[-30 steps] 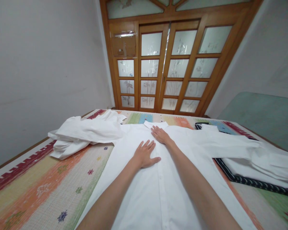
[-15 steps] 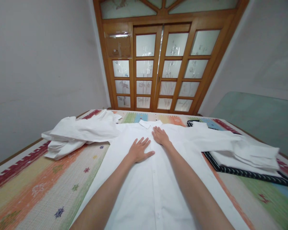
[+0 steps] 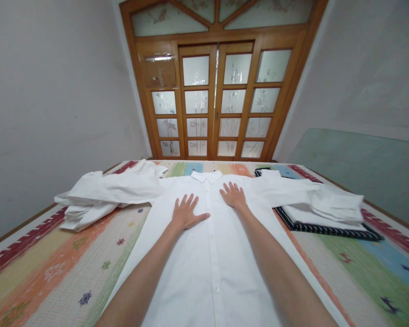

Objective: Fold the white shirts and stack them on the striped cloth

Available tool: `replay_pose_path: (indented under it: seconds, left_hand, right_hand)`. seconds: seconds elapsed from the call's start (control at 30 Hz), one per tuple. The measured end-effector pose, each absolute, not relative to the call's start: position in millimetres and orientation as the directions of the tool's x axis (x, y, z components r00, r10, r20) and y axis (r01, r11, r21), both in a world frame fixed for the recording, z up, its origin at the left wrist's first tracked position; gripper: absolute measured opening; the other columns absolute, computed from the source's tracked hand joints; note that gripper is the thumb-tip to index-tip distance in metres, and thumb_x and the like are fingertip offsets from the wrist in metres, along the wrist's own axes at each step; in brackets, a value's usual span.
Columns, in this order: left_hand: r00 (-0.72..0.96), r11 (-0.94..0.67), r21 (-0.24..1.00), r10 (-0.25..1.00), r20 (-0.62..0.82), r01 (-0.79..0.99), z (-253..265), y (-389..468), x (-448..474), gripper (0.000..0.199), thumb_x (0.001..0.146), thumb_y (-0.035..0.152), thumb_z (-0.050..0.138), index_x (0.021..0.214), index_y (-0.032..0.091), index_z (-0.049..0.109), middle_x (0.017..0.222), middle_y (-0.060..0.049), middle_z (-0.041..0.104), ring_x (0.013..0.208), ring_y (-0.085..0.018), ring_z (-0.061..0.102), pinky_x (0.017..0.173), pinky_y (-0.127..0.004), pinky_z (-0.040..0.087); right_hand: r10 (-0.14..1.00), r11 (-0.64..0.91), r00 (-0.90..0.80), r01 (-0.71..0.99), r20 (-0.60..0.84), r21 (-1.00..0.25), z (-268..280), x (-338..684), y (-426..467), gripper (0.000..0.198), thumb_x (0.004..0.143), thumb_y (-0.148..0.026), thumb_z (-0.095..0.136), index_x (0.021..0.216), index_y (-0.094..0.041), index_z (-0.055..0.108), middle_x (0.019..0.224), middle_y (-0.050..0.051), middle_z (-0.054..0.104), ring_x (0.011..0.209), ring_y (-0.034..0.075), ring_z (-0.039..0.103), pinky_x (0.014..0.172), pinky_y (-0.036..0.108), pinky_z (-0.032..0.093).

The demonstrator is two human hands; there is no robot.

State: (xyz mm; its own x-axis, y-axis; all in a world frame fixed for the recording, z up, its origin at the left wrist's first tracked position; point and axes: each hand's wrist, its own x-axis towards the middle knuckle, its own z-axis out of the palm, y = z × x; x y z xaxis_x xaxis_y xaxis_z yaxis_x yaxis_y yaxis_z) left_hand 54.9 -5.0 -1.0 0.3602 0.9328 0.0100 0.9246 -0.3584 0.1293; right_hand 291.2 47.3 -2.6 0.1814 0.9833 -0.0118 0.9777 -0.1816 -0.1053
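A white button-up shirt [image 3: 197,272] lies spread face up, its collar [image 3: 206,176] at the far end and its sleeves stretched out to both sides. My left hand [image 3: 187,212] rests flat on the chest left of the button placket, fingers spread and thumb pointing right. On the other side of the placket, my right hand [image 3: 233,196] lies flat a little nearer the collar, its fingers also apart. Neither hand holds anything.
Under the shirt is a striped, colourful cloth [image 3: 98,259]. White bunched fabric [image 3: 85,213] lies at the left sleeve. A black-and-white trimmed folded item [image 3: 330,230] lies beneath the right sleeve. Wooden glazed doors [image 3: 214,100] stand behind; a pale green panel [image 3: 361,168] leans at right.
My hands have moved apart across the shirt's chest, the left one leftward and the right one rightward, away from the placket. The camera view has shifted slightly.
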Motion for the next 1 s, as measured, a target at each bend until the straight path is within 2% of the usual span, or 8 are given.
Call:
replay_pose_path:
  seconds: [0.2,0.33,0.53,0.67,0.77,0.87,1.0]
  left_hand:
    - [0.259,-0.257,0.114,0.966,-0.003,0.96,2,-1,44,0.085,0.087,0.076,0.011,0.154,0.025,0.024,0.161,-0.002,0.015,0.149,-0.029,0.009,0.119,-0.054,0.007]
    - [0.231,-0.229,0.099,0.973,-0.012,0.968,4,18,38,0.078,0.091,0.068,0.013,0.154,0.021,0.023,0.161,-0.004,0.014,0.149,-0.03,0.01,0.119,-0.055,0.01]
    - [0.362,-0.369,0.065,0.927,0.103,0.927,0,48,44,0.062,0.097,0.051,0.021,0.153,0.024,0.023,0.162,-0.003,0.012,0.149,-0.03,0.007,0.117,-0.054,0.018]
    - [0.451,-0.46,0.068,0.884,0.122,0.885,1,67,59,0.06,0.097,0.048,0.023,0.153,0.025,0.024,0.162,-0.004,0.016,0.149,-0.029,0.007,0.118,-0.054,0.016]
    - [0.487,-0.496,0.08,0.866,0.113,0.864,3,78,69,0.06,0.097,0.049,0.02,0.153,0.027,0.024,0.162,-0.001,0.016,0.149,-0.027,0.006,0.119,-0.053,0.012]
    - [0.456,-0.455,0.11,0.89,0.025,0.883,5,85,74,0.062,0.097,0.052,0.014,0.153,0.028,0.025,0.161,0.001,0.019,0.149,-0.025,0.01,0.119,-0.052,0.009]
    - [0.437,-0.435,0.099,0.899,0.005,0.895,5,84,75,0.065,0.096,0.054,0.012,0.153,0.026,0.023,0.161,0.0,0.019,0.149,-0.025,0.011,0.119,-0.053,0.01]
  right_hand:
    - [0.979,-0.203,0.203,0.976,-0.008,-0.081,-2,314,35,0.062,0.099,-0.05,0.013,0.155,-0.024,0.022,0.162,0.006,0.016,0.148,0.024,0.015,0.117,0.045,0.012]
    - [0.985,-0.169,0.171,0.984,0.023,-0.06,-4,318,30,0.062,0.099,-0.047,0.015,0.154,-0.019,0.026,0.161,0.01,0.02,0.147,0.027,0.019,0.117,0.046,0.015]
    - [0.996,0.056,-0.053,0.998,0.075,-0.035,-8,318,30,0.057,0.1,-0.034,0.018,0.15,-0.012,0.033,0.159,0.01,0.027,0.146,0.024,0.023,0.117,0.043,0.02]
    - [0.988,0.129,-0.125,0.991,0.09,-0.038,-10,318,33,0.058,0.099,-0.033,0.016,0.152,-0.012,0.03,0.159,0.01,0.024,0.146,0.024,0.023,0.116,0.043,0.021]
    - [0.992,0.102,-0.099,0.994,0.081,-0.034,-11,319,34,0.06,0.1,-0.037,0.016,0.153,-0.011,0.024,0.161,0.01,0.019,0.147,0.024,0.019,0.117,0.042,0.018]
    - [0.998,0.034,-0.031,0.998,0.06,-0.051,-10,317,36,0.061,0.099,-0.039,0.018,0.153,-0.011,0.025,0.161,0.011,0.019,0.148,0.024,0.017,0.117,0.041,0.016]
    - [0.993,-0.052,0.059,0.996,0.099,-0.079,-4,303,42,0.055,0.097,-0.036,0.025,0.142,-0.008,0.042,0.152,0.017,0.038,0.139,0.028,0.033,0.112,0.042,0.022]
